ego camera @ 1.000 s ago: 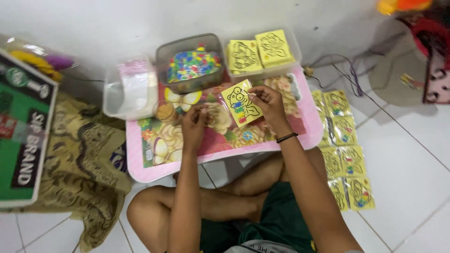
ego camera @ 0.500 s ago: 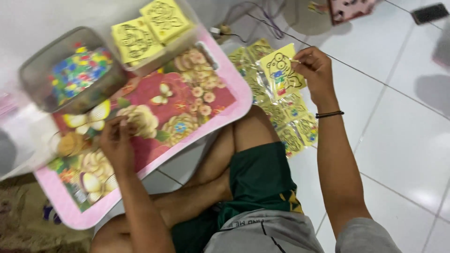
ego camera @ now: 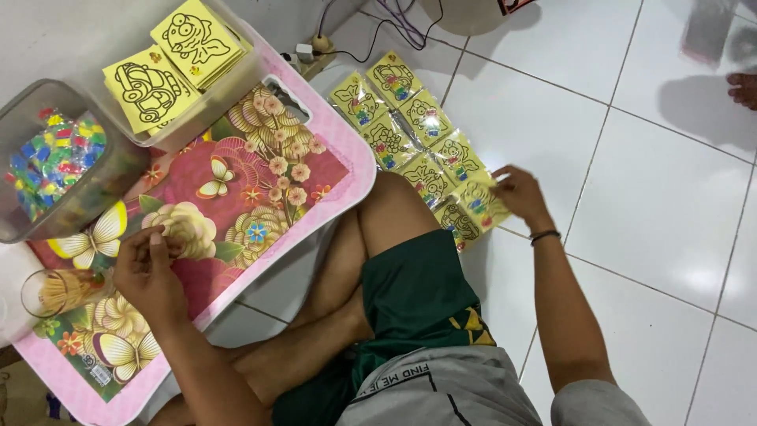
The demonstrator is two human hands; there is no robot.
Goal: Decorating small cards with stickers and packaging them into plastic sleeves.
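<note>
- Left hand (ego camera: 150,272) rests on the floral table (ego camera: 347,170) at nine o'clock, fingers loosely curled, holding nothing I can make out.
- Right hand (ego camera: 516,193), at two o'clock, fingers closing on the newest bagged sand-art card (ego camera: 482,197), which half a second ago it held raised.
- It ends the floor row of packed cards (ego camera: 410,130): several look done.
- Farther, at eleven o'clock, a tub of unpacked yellow cards (ego camera: 169,59) suggests more work waits.

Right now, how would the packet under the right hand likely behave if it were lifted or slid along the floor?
The packet under the right hand looks thin and flat, so probably light and a bit bendy. Its clear glossy wrap suggests it may slide easily on the smooth tiled floor. It overlaps the neighbouring packets, so pushing it could nudge them.
</note>
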